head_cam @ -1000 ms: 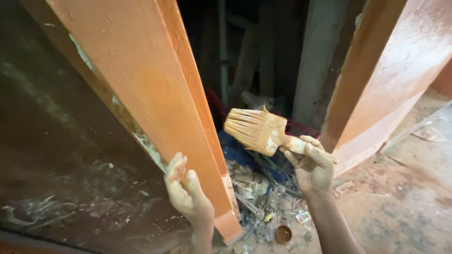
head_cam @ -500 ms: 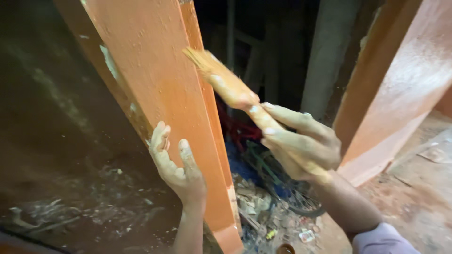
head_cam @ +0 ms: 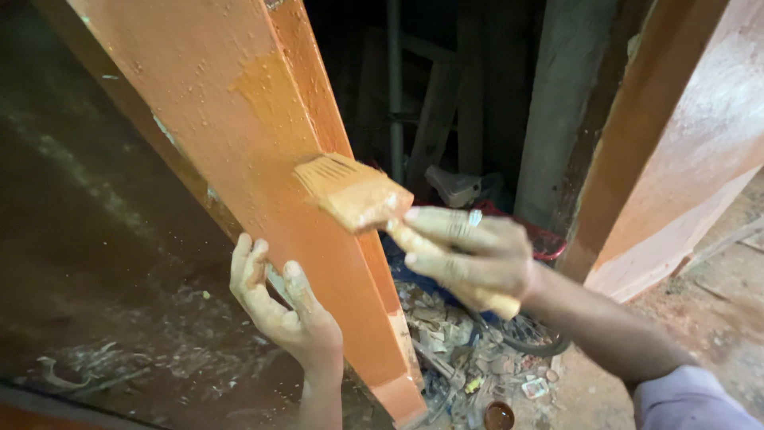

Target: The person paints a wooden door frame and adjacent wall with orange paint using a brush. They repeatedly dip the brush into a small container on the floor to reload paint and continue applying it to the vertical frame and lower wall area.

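A tall orange-painted wooden plank (head_cam: 239, 119) slants from the top left down to the floor at the middle. My right hand (head_cam: 469, 251) grips the handle of a wide paintbrush (head_cam: 354, 191). The brush is coated in orange paint and its bristles press flat on the plank's face. My left hand (head_cam: 282, 306) braces the plank's lower left edge, palm against the wood and fingers spread upward. A darker, wetter patch of paint shows above the brush.
A second orange-painted board (head_cam: 684, 151) leans at the right. Rubble and scraps (head_cam: 450, 350) litter the floor behind the plank, with a small round tin (head_cam: 499, 416) near the bottom. A dark doorway with poles and planks lies behind. At the left is a dark stained surface (head_cam: 87, 263).
My right hand has brought the brush from the open gap at the right onto the plank's face, then stroked it down the wood. My left hand has stayed on the plank's lower edge.
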`<control>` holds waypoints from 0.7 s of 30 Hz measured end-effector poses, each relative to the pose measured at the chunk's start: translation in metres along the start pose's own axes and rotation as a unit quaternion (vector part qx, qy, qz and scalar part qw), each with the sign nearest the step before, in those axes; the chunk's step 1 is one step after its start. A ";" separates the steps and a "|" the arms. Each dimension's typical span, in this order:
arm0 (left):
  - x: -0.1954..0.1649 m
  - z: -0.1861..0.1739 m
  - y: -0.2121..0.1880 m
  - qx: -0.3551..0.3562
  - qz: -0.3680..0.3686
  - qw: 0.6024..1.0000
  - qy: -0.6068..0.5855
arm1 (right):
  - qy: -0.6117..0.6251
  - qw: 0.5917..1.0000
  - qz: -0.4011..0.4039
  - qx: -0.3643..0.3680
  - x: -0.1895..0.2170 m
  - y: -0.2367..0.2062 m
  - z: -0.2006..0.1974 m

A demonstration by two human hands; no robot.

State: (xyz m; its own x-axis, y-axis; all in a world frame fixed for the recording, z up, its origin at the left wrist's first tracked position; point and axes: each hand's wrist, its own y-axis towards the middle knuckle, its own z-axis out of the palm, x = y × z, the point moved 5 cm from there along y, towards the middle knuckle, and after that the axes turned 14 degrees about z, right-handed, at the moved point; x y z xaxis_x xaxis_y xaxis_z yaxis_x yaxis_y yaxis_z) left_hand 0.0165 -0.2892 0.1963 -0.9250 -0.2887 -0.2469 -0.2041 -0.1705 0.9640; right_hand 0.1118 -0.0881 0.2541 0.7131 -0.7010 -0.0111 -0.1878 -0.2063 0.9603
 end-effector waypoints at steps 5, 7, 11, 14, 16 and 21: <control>0.000 0.006 0.015 -0.001 -0.002 0.996 -0.094 | -0.049 0.997 -0.050 -0.026 0.000 0.056 -0.015; -0.002 0.006 0.022 0.017 0.006 0.995 -0.097 | -0.032 0.999 -0.008 -0.036 -0.002 0.083 -0.021; 0.003 -0.008 0.032 0.027 0.000 0.993 -0.114 | -0.062 0.995 0.021 -0.069 0.012 0.106 -0.023; 0.013 -0.020 0.038 0.027 0.009 0.993 -0.111 | -0.061 0.997 -0.014 -0.052 0.020 0.104 0.003; 0.020 -0.027 0.042 0.024 0.015 0.992 -0.124 | -0.114 0.993 -0.043 0.002 0.025 0.092 0.027; 0.033 -0.042 0.056 0.030 0.041 0.987 -0.152 | -0.160 0.982 -0.039 0.092 0.051 0.061 0.043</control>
State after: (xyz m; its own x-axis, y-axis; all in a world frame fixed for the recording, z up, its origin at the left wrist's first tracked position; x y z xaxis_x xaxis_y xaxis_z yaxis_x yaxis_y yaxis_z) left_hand -0.0120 -0.3474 0.2378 -0.9907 -0.0009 -0.1360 -0.1352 -0.0996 0.9858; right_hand 0.1077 -0.1654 0.3004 0.4866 -0.8508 -0.1986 -0.2802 -0.3673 0.8869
